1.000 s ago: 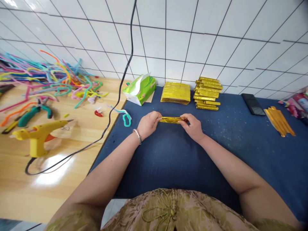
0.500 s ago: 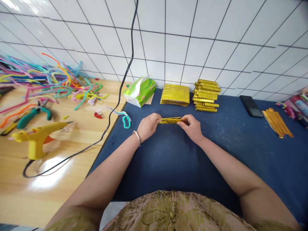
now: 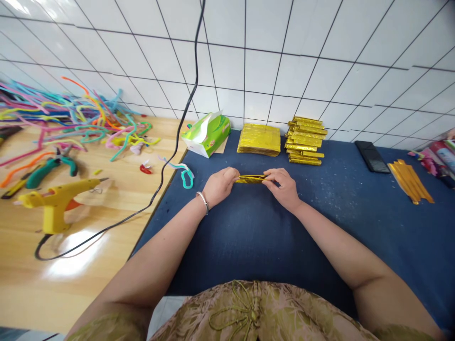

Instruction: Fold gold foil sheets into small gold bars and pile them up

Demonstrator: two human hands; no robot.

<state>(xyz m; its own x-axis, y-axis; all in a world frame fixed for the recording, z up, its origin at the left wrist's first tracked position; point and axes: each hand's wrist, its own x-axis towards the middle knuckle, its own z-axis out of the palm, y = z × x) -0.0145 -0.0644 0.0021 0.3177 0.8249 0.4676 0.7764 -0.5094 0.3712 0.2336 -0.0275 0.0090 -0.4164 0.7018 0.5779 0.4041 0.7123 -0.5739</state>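
A narrow folded strip of gold foil paper [image 3: 250, 179] stretches between my two hands, just above or on the dark blue tabletop. My left hand [image 3: 220, 185], with a silver bangle at the wrist, pinches its left end. At the other end, the thumb and fingers of my right hand [image 3: 283, 188] close on the strip. Behind my hands lies a flat stack of gold foil sheets [image 3: 259, 140]. To the right of that stack is a pile of folded gold strips [image 3: 305, 141]. My fingers cover both ends of the held strip.
A green tissue box [image 3: 207, 135] stands behind my left hand. On the wooden table to the left lie a yellow glue gun [image 3: 57, 201] with a black cord [image 3: 177, 137], green-handled pliers [image 3: 44, 174] and tangled pipe cleaners [image 3: 95, 121]. Rightward are a phone [image 3: 371, 156] and orange-gold strips [image 3: 410, 181].
The gold strip looks narrower, its near face folded up more than before. My right fingers have shifted slightly on its end; my left hand has barely moved.
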